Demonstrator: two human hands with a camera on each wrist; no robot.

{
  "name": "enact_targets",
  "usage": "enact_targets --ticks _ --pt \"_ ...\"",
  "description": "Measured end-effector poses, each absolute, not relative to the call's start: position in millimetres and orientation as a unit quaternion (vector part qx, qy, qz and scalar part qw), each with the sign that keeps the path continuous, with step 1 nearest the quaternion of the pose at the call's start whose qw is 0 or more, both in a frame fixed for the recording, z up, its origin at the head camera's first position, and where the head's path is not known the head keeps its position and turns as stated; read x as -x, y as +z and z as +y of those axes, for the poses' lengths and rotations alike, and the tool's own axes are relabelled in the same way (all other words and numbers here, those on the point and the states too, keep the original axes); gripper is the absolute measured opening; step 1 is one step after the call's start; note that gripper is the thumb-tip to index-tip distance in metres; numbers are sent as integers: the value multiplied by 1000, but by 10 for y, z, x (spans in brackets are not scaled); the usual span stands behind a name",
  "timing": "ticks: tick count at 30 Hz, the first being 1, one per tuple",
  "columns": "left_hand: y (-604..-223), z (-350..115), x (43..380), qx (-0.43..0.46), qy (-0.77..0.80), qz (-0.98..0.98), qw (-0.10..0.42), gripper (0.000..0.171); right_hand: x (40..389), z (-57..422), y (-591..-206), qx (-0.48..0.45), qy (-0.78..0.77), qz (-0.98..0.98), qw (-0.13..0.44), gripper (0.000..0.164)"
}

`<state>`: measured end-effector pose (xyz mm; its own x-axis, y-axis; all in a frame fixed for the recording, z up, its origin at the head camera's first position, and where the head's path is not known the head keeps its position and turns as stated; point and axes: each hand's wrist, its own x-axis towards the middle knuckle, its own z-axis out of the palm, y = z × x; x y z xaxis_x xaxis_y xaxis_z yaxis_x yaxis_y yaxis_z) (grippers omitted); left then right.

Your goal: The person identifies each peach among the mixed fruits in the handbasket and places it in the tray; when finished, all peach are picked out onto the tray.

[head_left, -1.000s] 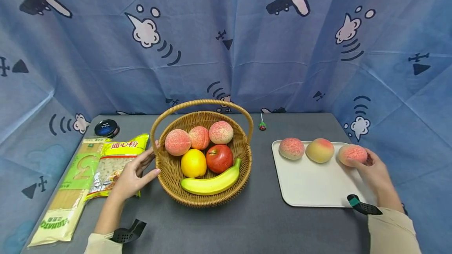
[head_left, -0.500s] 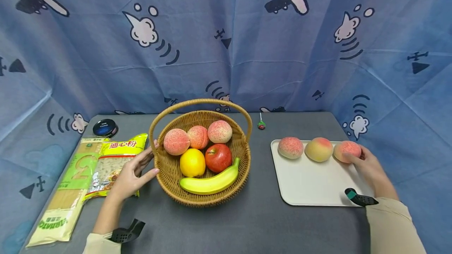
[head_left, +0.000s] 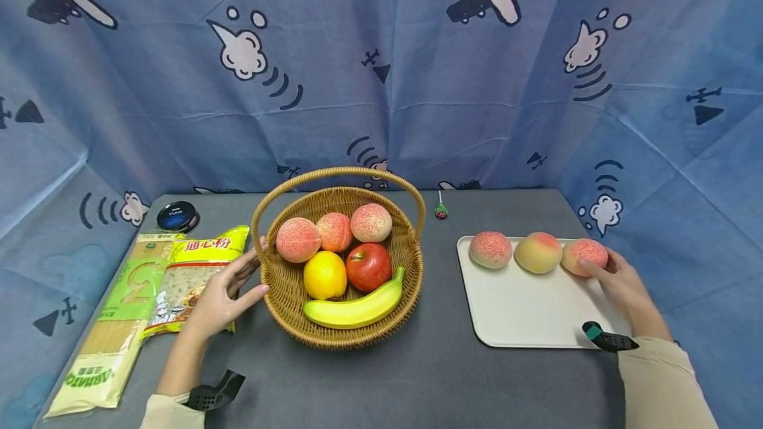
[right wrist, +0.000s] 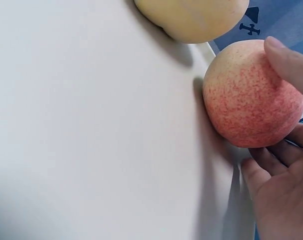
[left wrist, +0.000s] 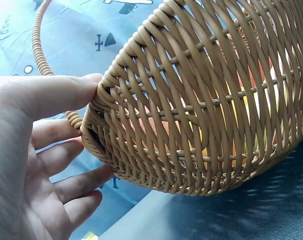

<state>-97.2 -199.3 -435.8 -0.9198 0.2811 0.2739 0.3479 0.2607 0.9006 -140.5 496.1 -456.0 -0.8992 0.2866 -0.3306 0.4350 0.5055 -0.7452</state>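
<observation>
My left hand (head_left: 222, 296) holds the left rim of a wicker basket (head_left: 346, 341), thumb in front and fingers behind, near the foot of its arched handle. Inside lie several peaches (head_left: 299, 239), an orange (head_left: 324, 275), a red apple (head_left: 370, 267) and a banana (head_left: 356, 313). At the right, my right hand (head_left: 626, 286) grips a speckled pink peach (right wrist: 251, 95), thumb on one side and fingers beneath, at the far right corner of a white tray (head_left: 536, 313). Beside it on the tray sit a yellowish peach (head_left: 538, 253) and another pink peach (head_left: 491, 249).
Left of the basket lie a yellow bag of pasta (head_left: 197, 273) and a long pack of noodles (head_left: 119, 323). A dark round tin (head_left: 177, 216) stands behind them. A lollipop (head_left: 441, 209) lies at the back of the grey table, before a blue printed curtain (head_left: 381, 71).
My right hand has shifted slightly left with the peach, bringing it close beside the yellowish one. The left hand stays on the basket, and the view has shifted slightly.
</observation>
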Motion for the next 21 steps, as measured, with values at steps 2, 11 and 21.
enact_targets --ticks 2,11,21 --pt "-4358 -1990 972 199 -576 -792 28 63 1393 4964 -4549 -203 -438 873 71 101" --pt "-4364 -1993 974 205 -579 -788 32 63 1310 4791 -4267 -127 -432 893 1 89" --pt "-4371 -1987 977 208 -577 -789 35 63 1210 4452 -3921 -13 -436 897 -66 81"
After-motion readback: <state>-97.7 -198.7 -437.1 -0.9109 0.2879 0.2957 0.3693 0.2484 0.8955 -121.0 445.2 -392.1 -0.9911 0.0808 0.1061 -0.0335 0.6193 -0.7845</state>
